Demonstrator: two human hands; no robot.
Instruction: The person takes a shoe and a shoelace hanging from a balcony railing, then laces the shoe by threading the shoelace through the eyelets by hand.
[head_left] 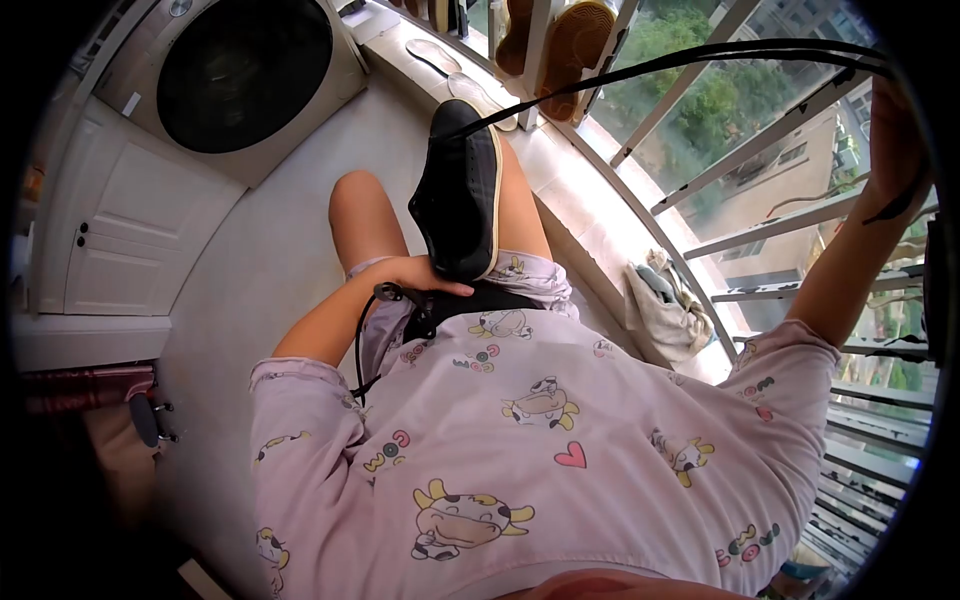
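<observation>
A black sneaker (455, 190) with a pale sole edge rests on my lap between my thighs, its heel end toward my body. My left hand (430, 275) holds it at the heel, with the thumb visible and the other fingers mostly hidden. From the toe end, a long black shoelace (680, 58) runs taut up to the far right. There my right hand (895, 135), raised high and partly lost in the dark edge of the view, grips the lace. A looped black cord (387, 291) lies by my left wrist, and black material (490, 298) shows beneath the heel.
Pale insoles (433, 56) lie on the white ledge (545, 165). Shoes with brown soles (578, 45) lean at the window railing (745, 125). A crumpled cloth bag (668, 315) sits on the ledge at right. At left stand a washing machine (345, 80) and white cabinet (130, 220).
</observation>
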